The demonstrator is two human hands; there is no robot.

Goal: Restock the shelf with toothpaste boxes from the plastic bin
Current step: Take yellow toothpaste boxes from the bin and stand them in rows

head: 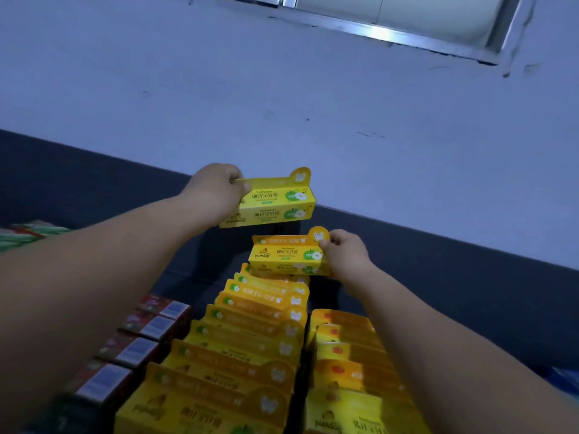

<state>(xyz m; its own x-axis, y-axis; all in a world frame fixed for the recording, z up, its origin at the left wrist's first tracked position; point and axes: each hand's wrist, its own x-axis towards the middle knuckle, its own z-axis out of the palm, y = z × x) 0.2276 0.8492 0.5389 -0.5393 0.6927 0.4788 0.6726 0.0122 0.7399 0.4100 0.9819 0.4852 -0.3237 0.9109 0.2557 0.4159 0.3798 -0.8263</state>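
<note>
Toothpaste box (275, 202) gripped aloft by left hand (216, 192), arm outstretched; right hand (344, 252) pinches second box (288, 255) below.

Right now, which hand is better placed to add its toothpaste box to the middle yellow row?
Right. The right hand pinches the lower box at the far end of the middle row. The left hand grips the upper box higher, above that row.
</note>
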